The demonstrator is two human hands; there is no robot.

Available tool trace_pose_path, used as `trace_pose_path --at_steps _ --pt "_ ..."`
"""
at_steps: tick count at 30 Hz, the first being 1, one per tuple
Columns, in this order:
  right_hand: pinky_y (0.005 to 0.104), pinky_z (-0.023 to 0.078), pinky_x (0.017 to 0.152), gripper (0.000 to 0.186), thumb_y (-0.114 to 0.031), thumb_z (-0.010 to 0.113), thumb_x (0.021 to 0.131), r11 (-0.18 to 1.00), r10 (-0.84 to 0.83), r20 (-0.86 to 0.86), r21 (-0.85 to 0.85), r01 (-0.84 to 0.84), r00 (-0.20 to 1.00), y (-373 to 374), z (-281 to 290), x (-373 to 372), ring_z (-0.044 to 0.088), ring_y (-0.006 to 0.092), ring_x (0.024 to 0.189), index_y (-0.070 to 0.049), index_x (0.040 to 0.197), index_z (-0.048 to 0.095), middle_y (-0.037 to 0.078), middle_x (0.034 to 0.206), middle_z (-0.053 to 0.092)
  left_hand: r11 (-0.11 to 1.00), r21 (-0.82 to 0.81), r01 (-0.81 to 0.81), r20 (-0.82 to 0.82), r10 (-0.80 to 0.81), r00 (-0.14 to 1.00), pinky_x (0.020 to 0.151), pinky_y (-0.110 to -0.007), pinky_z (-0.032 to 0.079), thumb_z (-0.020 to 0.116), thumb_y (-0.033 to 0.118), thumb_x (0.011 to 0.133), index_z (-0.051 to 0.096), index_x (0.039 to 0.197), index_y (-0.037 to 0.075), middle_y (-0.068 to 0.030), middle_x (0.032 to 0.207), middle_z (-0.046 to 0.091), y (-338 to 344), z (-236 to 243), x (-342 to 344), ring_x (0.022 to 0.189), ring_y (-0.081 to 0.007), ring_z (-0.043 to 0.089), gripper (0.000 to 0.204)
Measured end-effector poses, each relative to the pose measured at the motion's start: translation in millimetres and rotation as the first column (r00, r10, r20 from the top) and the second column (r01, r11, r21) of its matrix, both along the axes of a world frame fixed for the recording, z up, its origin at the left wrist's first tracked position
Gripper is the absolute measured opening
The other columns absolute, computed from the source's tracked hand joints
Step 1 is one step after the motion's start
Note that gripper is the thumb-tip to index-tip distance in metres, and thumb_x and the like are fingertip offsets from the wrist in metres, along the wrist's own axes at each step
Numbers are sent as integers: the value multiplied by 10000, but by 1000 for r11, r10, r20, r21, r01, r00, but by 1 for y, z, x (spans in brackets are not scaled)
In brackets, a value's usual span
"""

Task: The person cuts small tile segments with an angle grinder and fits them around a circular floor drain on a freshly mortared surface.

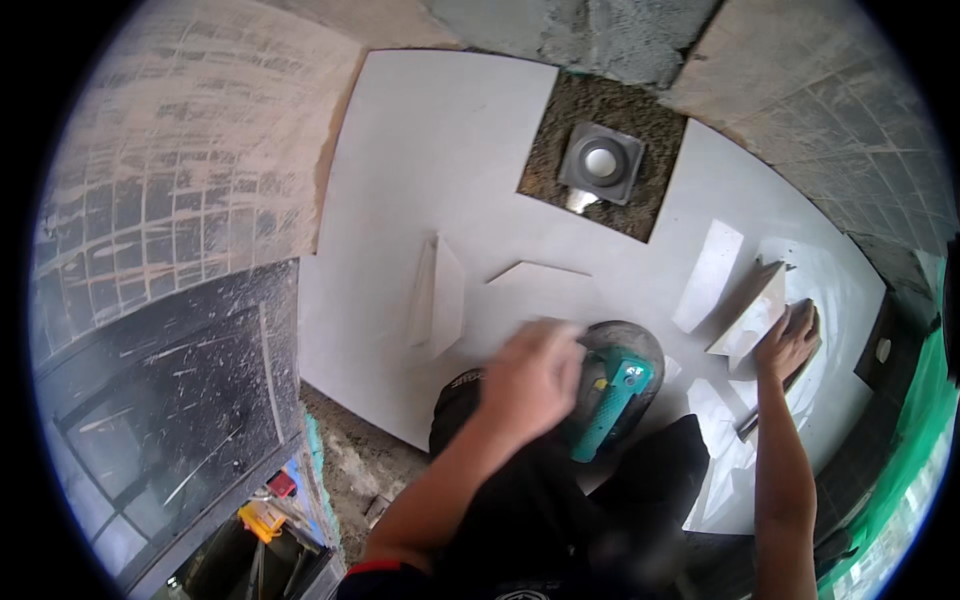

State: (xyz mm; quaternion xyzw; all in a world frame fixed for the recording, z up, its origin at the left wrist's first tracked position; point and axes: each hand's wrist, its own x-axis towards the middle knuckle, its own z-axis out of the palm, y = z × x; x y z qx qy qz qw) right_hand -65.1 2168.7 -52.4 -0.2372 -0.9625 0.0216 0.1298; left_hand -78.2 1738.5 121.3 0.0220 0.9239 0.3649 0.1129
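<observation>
Suction lifter (612, 405) lies at 3 o'clock from curled left grip (538, 378); tile offcut (757, 316) at 10 from outstretched right grip (790, 345); both holds unclear.

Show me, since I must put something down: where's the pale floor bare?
Bare: the pale floor at upper left, between the tiled wall and drain cutout. Crowded: by the left hand and teal handle; by the right hand and cut tile.

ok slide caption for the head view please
Blurred left hand near teal-handled round dark tool; right hand beside white angular tile piece.
</observation>
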Motion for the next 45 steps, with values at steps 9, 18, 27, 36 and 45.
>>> trace_pose_path --at_steps 9,18,27,36,45 --pt "518 319 1154 604 -357 595 986 998 -52 20 -39 53 998 -18 15 -8 439 423 1359 -50 1490 467 227 1483 461 721 -675 -155 213 391 896 938 -517 525 779 352 870 500 1340 -32 -233 1236 636 -109 -54 -27 1087 -444 644 669" --pt "526 234 1213 675 -420 584 951 978 -95 17 -188 96 995 -23 30 -13 379 395 1425 -47 1499 454 202 1517 444 904 -397 -156 425 332 842 792 -421 539 737 111 775 660 1047 -31 -168 958 708 -116 -31 -58 904 -253 703 316" --pt "526 242 1206 678 -434 589 943 979 -125 32 -156 128 992 -20 27 -9 383 388 1420 -62 1496 463 183 1511 449 808 -491 326 177 -274 945 883 -415 535 779 75 751 638 1155 12 -166 1023 666 -9 22 -132 973 -341 660 432" --pt "529 243 1203 673 -429 597 939 977 -114 15 -179 115 993 -22 28 -12 380 386 1423 -54 1484 476 182 1510 450 318 -615 722 -114 -941 318 1178 -432 400 555 48 894 618 1271 -16 -172 1294 596 73 -61 -226 1349 -347 503 388" --pt "541 225 1208 685 -434 587 944 974 -106 15 -200 107 994 -19 30 -11 373 390 1429 -47 1494 460 190 1505 451 175 -653 736 -114 -984 133 1198 -410 397 541 92 912 596 1363 30 -158 1347 586 81 -95 -240 1402 -314 477 459"
